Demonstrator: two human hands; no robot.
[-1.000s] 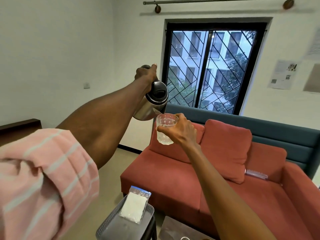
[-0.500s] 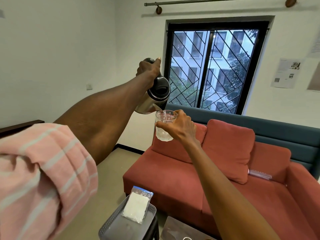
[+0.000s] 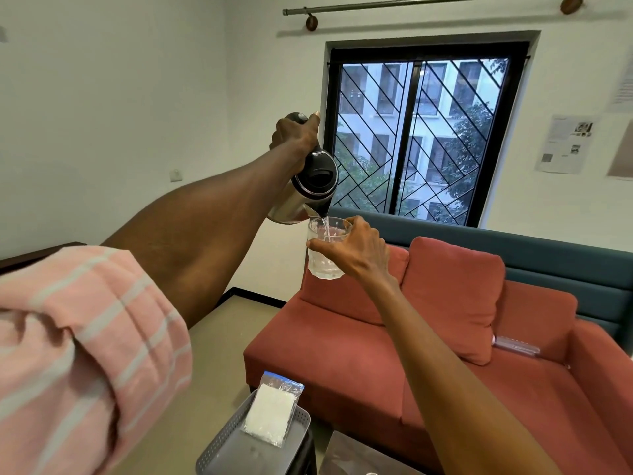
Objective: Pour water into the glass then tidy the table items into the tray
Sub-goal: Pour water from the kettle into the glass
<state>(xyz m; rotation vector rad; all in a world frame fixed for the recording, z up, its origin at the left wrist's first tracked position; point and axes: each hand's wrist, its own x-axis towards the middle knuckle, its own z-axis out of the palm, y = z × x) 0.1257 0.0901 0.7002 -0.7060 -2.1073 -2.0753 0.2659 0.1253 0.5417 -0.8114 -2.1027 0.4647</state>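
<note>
The left hand is clenched around the black handle of a steel electric kettle, holding it tipped steeply forward with its spout just over the rim of a clear drinking glass. A thin stream of water falls from the spout into the glass, which is partly filled. The right hand grasps the glass from its right side, fingers wrapped round the wall, holding it upright in the air in front of a red sofa. Low in the view a grey perforated tray sits well below the hands, with a clear zip bag of something white leaning on its far rim. A pink striped sleeve covers the left upper arm.
</note>
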